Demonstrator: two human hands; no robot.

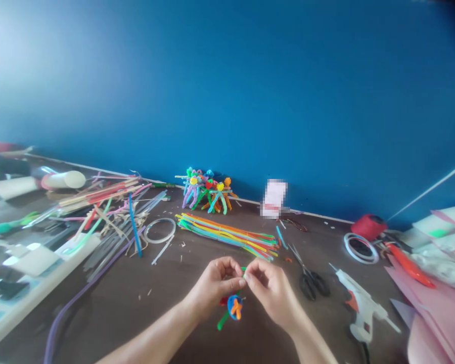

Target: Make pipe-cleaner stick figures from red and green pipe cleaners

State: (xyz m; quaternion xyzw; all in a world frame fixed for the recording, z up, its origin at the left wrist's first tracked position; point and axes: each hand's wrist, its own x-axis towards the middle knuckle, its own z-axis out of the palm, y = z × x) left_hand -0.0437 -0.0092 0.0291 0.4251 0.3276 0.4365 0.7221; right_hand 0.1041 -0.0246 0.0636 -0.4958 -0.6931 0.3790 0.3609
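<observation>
My left hand (222,278) and my right hand (267,285) meet at the front middle of the table, fingertips pinched close together. Between them runs a green pipe cleaner (243,270), gripped by both. Below the fingers hangs a small coiled piece of blue and orange pipe cleaner (235,307), with a bit of red beside it and a green end sticking out at lower left. How these parts join is hidden behind my left hand. Beyond my hands lies a bundle of coloured pipe cleaners (227,236). Several finished pipe-cleaner figures (208,189) stand by the wall.
To the right lie black-handled scissors (314,284), a white glue gun (364,306), a tape ring (361,248) and pink sheets (420,308). Loose sticks and pipe cleaners (109,222) pile up at left, near a white power strip (41,290). A blue wall (250,101) closes the back.
</observation>
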